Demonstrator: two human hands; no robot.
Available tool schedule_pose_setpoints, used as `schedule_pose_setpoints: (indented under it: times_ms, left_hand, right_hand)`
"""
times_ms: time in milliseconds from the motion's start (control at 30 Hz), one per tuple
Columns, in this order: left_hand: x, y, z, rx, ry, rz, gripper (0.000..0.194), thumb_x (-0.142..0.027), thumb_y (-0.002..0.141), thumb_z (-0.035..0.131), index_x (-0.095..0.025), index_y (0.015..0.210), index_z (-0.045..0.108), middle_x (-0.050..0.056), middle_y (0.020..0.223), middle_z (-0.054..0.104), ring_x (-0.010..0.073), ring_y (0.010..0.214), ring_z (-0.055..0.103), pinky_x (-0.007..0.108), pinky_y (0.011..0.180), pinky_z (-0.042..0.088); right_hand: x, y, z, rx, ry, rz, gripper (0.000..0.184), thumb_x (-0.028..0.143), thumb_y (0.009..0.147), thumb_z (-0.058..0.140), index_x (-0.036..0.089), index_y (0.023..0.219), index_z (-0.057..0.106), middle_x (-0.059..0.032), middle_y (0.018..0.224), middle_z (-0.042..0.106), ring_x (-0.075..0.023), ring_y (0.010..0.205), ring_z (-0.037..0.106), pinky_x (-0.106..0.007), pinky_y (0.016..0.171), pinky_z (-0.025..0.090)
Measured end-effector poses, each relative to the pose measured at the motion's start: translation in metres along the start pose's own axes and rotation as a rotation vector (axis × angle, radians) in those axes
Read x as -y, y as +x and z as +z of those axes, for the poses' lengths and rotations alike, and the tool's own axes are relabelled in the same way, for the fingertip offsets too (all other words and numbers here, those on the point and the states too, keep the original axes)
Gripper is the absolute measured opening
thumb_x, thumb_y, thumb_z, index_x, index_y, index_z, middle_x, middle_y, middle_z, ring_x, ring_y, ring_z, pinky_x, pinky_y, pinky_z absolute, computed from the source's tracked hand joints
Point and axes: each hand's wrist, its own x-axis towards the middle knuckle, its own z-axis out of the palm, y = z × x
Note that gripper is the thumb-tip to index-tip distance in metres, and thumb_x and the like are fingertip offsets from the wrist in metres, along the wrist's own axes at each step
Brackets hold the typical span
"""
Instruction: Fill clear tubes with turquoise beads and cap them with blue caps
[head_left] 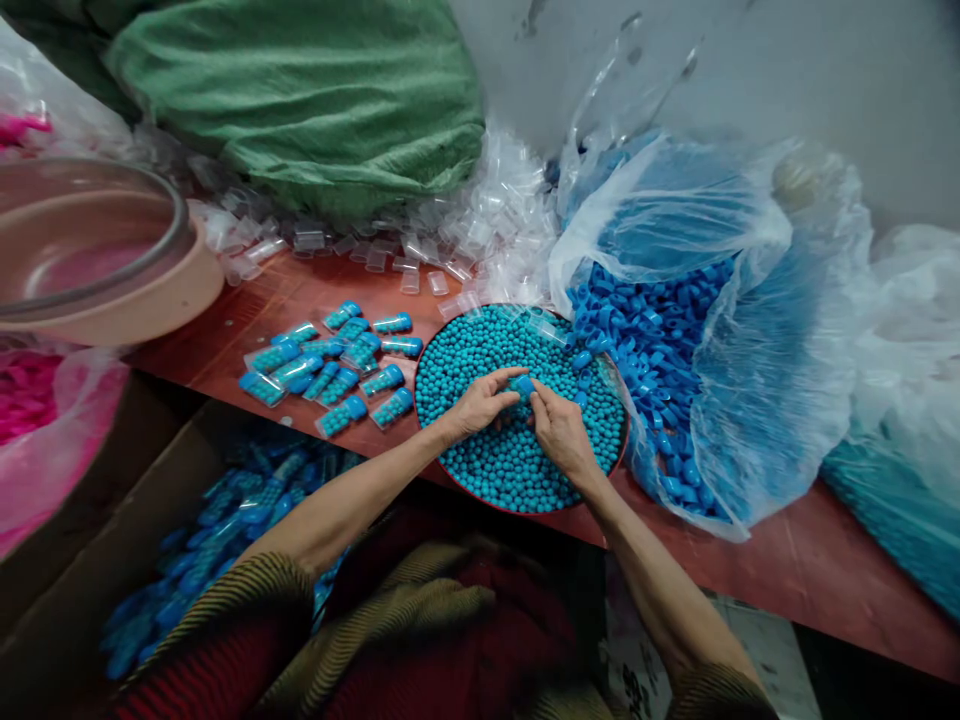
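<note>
Above a round red-rimmed basin (pixel 626 452) full of turquoise beads (pixel 495 345), my two hands meet. My left hand (pixel 486 404) is closed round a small clear tube, mostly hidden by the fingers. On the tube's end shows a blue cap (pixel 524 384), which my right hand (pixel 561 428) pinches between thumb and fingers. More clear tubes and a few blue caps (pixel 582 360) lie on the beads near the basin's far edge. To the left rests a group of bead-filled, blue-capped tubes (pixel 300 370) on the red table (pixel 247 310).
An open plastic bag (pixel 780 370) of blue caps stands to the right. Loose clear tubes (pixel 517 190) pile up behind, beside a green sack (pixel 315 100). Tan basins (pixel 187 280) sit at left. Below the table edge, a cardboard box (pixel 97 530) holds filled tubes.
</note>
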Motion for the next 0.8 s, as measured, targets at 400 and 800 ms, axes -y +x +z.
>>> schedule_pose_setpoints:
  times_ms: [400,800]
  left_hand:
    - [0.004,-0.002,-0.001,-0.051,0.015,-0.029,0.04,-0.025,0.079,0.056,-0.017,0.118,0.054,-0.001,0.076,0.056,0.0024,0.042,0.043,0.015,0.037,0.032]
    - [-0.001,0.0,0.002,-0.064,-0.019,-0.081,0.037,-0.023,0.077,0.059,-0.015,0.113,0.054,-0.003,0.073,0.055,0.0022,0.042,0.042,0.015,0.038,0.033]
  right_hand:
    - [-0.01,0.005,-0.005,0.126,-0.093,-0.2,0.038,0.025,0.091,0.033,0.014,0.116,0.06,-0.0093,0.085,0.068,-0.0186,0.074,0.062,-0.028,0.071,0.047]
    - [-0.009,0.003,0.0,0.119,-0.129,-0.118,0.036,0.023,0.091,0.034,0.018,0.112,0.063,-0.0063,0.081,0.069,-0.0185,0.071,0.062,-0.027,0.067,0.046]
